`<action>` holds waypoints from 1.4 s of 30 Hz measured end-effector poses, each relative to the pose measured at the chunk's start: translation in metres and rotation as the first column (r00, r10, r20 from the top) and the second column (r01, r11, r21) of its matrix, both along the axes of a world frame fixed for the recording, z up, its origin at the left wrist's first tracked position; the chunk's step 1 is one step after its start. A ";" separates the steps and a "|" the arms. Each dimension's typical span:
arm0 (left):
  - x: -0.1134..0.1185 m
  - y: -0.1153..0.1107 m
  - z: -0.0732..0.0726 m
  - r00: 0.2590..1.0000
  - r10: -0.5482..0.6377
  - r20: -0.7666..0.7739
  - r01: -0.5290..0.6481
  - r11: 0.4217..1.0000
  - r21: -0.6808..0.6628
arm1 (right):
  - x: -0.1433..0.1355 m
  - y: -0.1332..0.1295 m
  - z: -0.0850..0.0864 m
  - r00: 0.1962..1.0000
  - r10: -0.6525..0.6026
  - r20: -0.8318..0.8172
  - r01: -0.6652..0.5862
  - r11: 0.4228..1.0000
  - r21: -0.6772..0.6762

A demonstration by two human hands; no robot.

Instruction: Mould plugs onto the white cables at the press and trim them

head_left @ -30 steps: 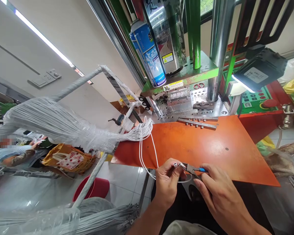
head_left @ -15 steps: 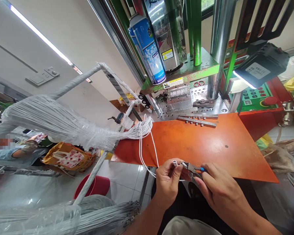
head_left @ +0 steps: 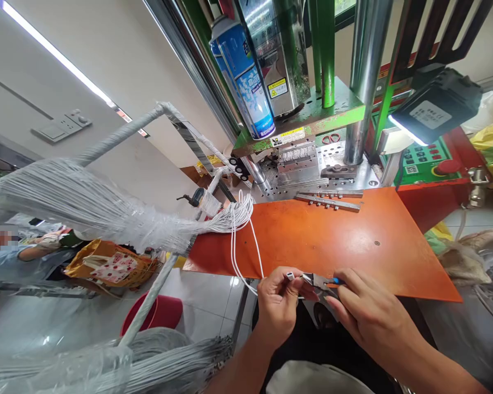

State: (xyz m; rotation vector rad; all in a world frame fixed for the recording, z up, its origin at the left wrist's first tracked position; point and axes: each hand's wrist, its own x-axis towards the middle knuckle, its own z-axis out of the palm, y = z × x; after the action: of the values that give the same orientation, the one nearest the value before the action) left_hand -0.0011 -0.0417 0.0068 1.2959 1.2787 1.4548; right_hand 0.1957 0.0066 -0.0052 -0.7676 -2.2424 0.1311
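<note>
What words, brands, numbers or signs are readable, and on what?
"Mould": blue-and-white cylindrical spray can; other lettering unclear.
Triangular warning sign: yellow label on shiny metal housing; characters too small.
QR code: green control panel.
Too blurred: white label on black lamp; yellow strip on green metal plate.

Strip light (head_left: 57, 53), upper left: glowing. Lamp (head_left: 435, 109), upper right: lit. Orange board (head_left: 324, 235), centre right: soft glare. Lower centre: dim. Edges: wide-angle stretch.

Room over board (head_left: 332, 246), bars (head_left: 328, 202) beyond
</note>
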 end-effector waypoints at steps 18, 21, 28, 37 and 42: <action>0.006 -0.007 0.008 0.998 -0.006 -0.062 0.002 0.998 -0.059 | 0.007 -0.002 -0.004 1.000 0.010 -0.023 -0.010 1.000 -0.027; 0.008 -0.008 0.007 0.999 0.003 -0.046 -0.006 0.998 -0.062 | 0.007 -0.003 -0.006 1.000 0.016 -0.003 -0.016 1.000 -0.025; 0.011 -0.008 0.009 1.000 -0.004 -0.018 0.003 0.995 -0.096 | 0.003 -0.005 -0.014 0.998 0.006 -0.058 -0.007 1.000 -0.016; 0.013 0.000 0.020 0.998 -0.036 0.052 0.042 0.992 -0.121 | 0.007 -0.004 -0.017 0.996 -0.001 -0.087 -0.005 0.998 -0.064; 0.012 0.002 0.010 0.995 -0.012 0.103 0.017 0.998 -0.054 | 0.016 -0.006 -0.004 0.997 -0.070 -0.007 0.070 0.995 -0.065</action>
State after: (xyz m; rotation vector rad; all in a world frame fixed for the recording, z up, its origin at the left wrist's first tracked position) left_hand 0.0114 -0.0393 0.0167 1.1770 1.2305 1.4479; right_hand 0.2112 0.0001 -0.0096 -0.8777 -2.2087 0.1741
